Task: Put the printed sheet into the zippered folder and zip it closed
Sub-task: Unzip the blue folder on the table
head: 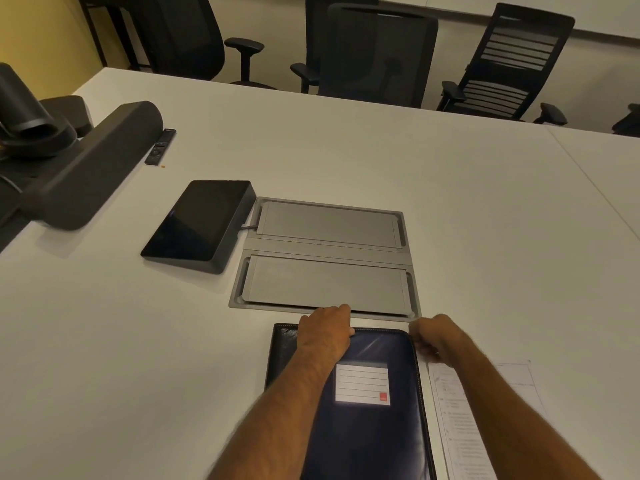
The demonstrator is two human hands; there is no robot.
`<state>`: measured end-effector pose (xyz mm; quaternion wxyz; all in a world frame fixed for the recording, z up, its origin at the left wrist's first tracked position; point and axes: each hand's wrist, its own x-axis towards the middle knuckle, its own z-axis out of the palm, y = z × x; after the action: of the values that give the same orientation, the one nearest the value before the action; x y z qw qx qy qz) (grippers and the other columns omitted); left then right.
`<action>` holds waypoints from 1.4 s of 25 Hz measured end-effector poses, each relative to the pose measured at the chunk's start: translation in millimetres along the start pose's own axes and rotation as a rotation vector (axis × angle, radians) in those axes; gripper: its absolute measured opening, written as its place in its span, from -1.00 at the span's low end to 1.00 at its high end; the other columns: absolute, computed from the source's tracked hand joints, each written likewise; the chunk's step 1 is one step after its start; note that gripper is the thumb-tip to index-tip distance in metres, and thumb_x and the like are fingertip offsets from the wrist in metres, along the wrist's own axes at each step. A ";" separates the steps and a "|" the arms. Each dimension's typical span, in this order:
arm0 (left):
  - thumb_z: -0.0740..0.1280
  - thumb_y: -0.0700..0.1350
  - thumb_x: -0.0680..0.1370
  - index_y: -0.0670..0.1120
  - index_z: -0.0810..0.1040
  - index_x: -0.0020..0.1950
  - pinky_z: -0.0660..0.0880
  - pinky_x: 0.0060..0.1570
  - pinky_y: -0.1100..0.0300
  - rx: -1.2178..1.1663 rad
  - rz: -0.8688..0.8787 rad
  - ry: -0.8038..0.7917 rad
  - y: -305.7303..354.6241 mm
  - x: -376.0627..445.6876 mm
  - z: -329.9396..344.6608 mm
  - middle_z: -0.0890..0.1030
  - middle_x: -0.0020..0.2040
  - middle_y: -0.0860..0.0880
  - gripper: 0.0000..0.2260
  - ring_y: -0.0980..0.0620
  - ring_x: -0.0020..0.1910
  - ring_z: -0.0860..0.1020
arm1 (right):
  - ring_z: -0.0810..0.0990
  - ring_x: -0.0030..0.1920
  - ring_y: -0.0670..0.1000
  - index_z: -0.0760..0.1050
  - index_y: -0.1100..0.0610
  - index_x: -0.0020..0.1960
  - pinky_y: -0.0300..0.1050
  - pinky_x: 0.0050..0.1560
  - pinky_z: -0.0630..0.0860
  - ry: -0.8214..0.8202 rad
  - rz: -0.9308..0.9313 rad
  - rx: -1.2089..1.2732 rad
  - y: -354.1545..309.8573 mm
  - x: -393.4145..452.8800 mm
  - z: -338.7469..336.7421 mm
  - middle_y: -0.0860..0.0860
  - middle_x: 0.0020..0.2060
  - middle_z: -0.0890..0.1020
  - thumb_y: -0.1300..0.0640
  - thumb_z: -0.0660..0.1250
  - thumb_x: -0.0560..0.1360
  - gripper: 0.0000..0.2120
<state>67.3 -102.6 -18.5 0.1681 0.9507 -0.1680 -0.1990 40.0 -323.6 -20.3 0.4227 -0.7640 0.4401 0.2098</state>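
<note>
A dark blue zippered folder [374, 431] with a white label lies flat on the white table in front of me. My left hand [325, 327] rests on its far edge, fingers curled over the top. At the folder's far right corner my right hand [431, 336] has its fingers pinched together; the zipper pull is hidden under them. The printed sheet [485, 420] lies on the table just right of the folder, partly under my right forearm.
A grey cable hatch [325, 258] is set into the table [485, 209] just beyond the folder. A black touch panel [201, 223] stands to its left. A speaker bar [97, 168], a remote [160, 146] and a camera sit far left. Office chairs [377, 53] line the far side.
</note>
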 end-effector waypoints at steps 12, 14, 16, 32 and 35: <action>0.35 -0.01 0.58 -0.04 0.47 0.18 0.51 0.12 -0.01 0.009 -0.032 0.039 1.4 -4.4 2.1 0.62 0.05 -0.05 -0.77 -0.06 0.04 0.58 | 0.34 -0.60 -0.05 0.52 0.23 -0.43 -0.28 -0.56 0.27 -0.122 0.164 0.181 73.2 -45.5 -8.1 0.07 -0.57 0.48 0.33 0.35 0.32 -0.85; 0.35 -0.01 0.58 -0.04 0.46 0.18 0.51 0.12 -0.02 0.010 -0.036 0.051 1.8 -5.3 3.3 0.62 0.05 -0.05 -0.77 -0.06 0.03 0.58 | 0.34 -0.60 -0.05 0.51 0.22 -0.44 -0.27 -0.55 0.27 -0.140 0.165 0.172 83.3 -51.2 -5.6 0.08 -0.56 0.47 0.33 0.34 0.30 -0.85; 0.34 -0.01 0.58 -0.04 0.47 0.18 0.49 0.14 -0.02 0.015 -0.043 0.044 3.1 -6.2 3.0 0.62 0.06 -0.05 -0.78 -0.06 0.06 0.57 | 0.35 -0.59 -0.02 0.51 0.23 -0.41 -0.25 -0.55 0.31 -0.143 0.135 0.167 88.3 -54.8 -3.6 0.12 -0.54 0.48 0.35 0.34 0.29 -0.88; 0.28 -0.16 0.61 -0.02 0.38 0.44 0.55 0.06 -0.11 0.461 0.564 -0.392 96.7 -36.2 23.2 0.19 0.54 -0.07 -0.61 -0.17 0.24 0.48 | 0.69 -0.34 0.04 0.71 0.16 -0.26 -0.14 -0.27 0.64 -0.185 -0.344 0.117 110.2 -62.9 -9.2 0.10 -0.36 0.72 0.44 0.40 0.35 -0.78; 0.29 -0.17 0.60 -0.08 0.41 0.40 0.56 -0.06 -0.05 0.499 0.545 -0.383 101.5 -37.4 30.2 0.25 0.48 -0.10 -0.64 -0.17 0.13 0.52 | 0.62 -0.40 -0.19 0.72 0.09 -0.23 -0.47 -0.30 0.50 -0.003 -0.596 -0.164 117.7 -63.3 -3.6 -0.16 -0.41 0.67 0.33 0.46 0.37 -0.84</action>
<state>-3.8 -185.8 6.7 -0.0553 0.8289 -0.4848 -0.2737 -93.5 -325.2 -28.8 0.4031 -0.8906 0.1778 0.1125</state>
